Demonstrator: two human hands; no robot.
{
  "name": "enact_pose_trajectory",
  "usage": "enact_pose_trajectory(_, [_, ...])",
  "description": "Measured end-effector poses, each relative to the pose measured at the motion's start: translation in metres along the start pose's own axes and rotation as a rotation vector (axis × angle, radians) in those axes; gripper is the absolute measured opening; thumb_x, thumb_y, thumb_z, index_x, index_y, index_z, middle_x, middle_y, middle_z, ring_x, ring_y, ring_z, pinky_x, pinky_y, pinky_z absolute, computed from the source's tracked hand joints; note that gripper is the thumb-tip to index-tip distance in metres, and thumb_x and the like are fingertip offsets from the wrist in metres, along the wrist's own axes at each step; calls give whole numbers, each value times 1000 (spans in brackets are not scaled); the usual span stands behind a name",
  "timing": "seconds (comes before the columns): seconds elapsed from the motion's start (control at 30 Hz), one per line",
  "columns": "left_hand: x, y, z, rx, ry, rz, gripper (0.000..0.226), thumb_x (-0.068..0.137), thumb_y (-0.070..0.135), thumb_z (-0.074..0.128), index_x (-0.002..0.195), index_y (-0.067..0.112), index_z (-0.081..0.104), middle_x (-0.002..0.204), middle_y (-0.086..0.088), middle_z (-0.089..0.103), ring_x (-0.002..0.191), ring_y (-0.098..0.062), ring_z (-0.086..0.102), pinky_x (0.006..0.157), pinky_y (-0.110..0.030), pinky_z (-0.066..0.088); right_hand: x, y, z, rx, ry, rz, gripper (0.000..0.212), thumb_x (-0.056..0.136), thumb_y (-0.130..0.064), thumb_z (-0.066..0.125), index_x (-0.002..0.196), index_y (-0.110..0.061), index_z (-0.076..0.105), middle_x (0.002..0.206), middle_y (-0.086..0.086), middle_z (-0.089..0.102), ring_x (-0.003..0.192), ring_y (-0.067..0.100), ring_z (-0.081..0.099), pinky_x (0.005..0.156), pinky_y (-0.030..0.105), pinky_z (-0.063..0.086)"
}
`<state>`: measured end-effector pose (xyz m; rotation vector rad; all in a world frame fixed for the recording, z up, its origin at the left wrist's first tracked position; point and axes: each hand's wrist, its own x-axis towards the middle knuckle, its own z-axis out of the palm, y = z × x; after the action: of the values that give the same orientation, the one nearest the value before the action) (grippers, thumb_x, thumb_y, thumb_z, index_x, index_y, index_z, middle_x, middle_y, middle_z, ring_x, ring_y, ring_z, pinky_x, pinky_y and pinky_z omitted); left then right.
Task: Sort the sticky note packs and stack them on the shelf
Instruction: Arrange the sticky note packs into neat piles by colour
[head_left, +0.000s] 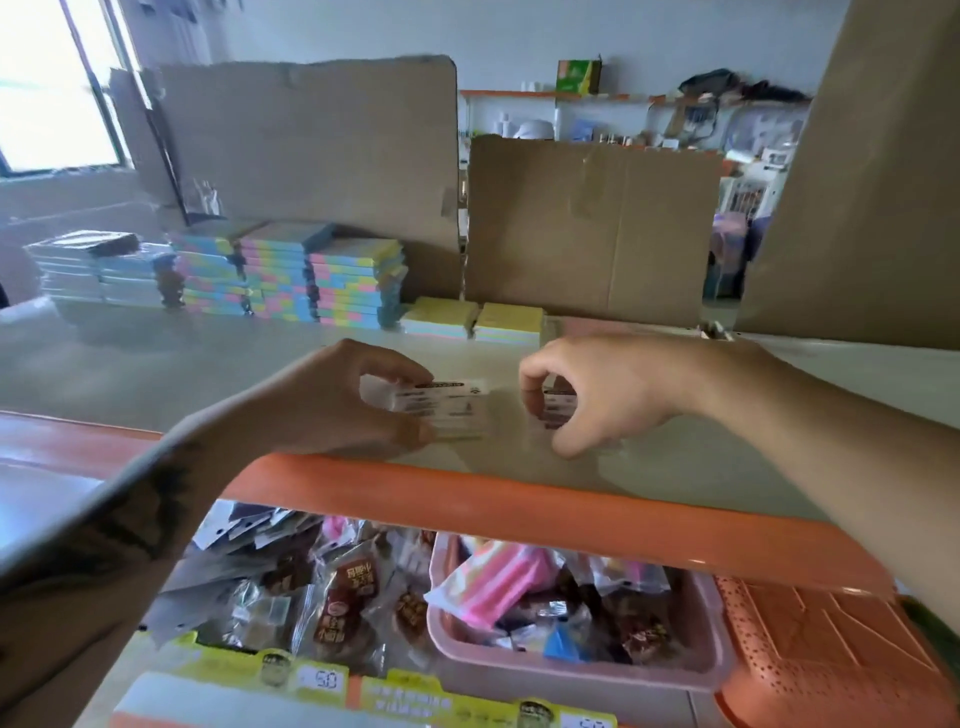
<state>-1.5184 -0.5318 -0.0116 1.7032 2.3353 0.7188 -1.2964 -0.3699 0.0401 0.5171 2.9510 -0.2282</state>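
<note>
While both hands are held over the pale shelf top (208, 364), a clear-wrapped sticky note pack (452, 410) is pinched in the grip of the left hand (332, 405), thumb below and fingers above, its far end projecting rightward. A second wrapped pack (558, 408) is enclosed by the curled fingers of the right hand (597, 395). Dark printed label lines are seen on both packs; none can be read. Multicoloured pastel stacks (291, 275) and two yellow-topped blocks (475, 319) are noted behind, against corrugated cardboard (311, 150). "50" is legible on a yellow price tag (322, 679) below.
</note>
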Motion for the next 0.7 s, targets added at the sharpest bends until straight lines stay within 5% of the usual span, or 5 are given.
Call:
enact_pose_trajectory(0.13, [1, -13, -4, -88, -30, 26, 63, 56, 83, 73, 114, 59, 69, 114, 36, 65, 108, 10, 58, 93, -22, 44, 13, -17, -5, -52, 34, -16, 48, 59, -65, 65, 98, -40, 55, 101, -13, 68, 95, 13, 64, 86, 38, 54])
enact_pose_trajectory(0.23, [0, -10, -5, -190, -21, 27, 54, 66, 82, 72, 109, 52, 74, 108, 33, 70, 102, 11, 62, 94, -25, 45, 21, -28, -2, 86, 201, -140, 41, 76, -52, 80, 105, -46, 52, 112, -24, 59, 103, -1, 55, 86, 17, 45])
enact_pose_trajectory(0.5, [-5, -1, -4, -362, 7, -48, 68, 95, 55, 51, 100, -11, 60, 55, 5, 38, 35, -3, 32, 36, -12, 27, 52, -18, 22, 385, 503, -263, 14, 91, -22, 72, 98, -32, 66, 86, -15, 69, 70, 6, 61, 68, 34, 51])
enact_pose_trajectory(0.6, [-3, -8, -5, -435, -32, -28, 46, 87, 57, 71, 103, 13, 74, 84, 9, 73, 75, -8, 68, 74, -28, 59, 54, -11, 23, 584, 551, -235, 14, 92, -25, 74, 98, -32, 63, 90, -6, 71, 63, 10, 60, 66, 40, 52])
enact_pose_trajectory(0.7, [-2, -16, -2, -429, 11, 25, 27, 87, 36, 76, 109, 21, 76, 104, 1, 76, 100, -15, 71, 95, -42, 56, 55, -10, 26, 742, 540, -250, 18, 87, -26, 73, 96, -31, 58, 79, -2, 68, 63, 18, 59, 67, 55, 55])
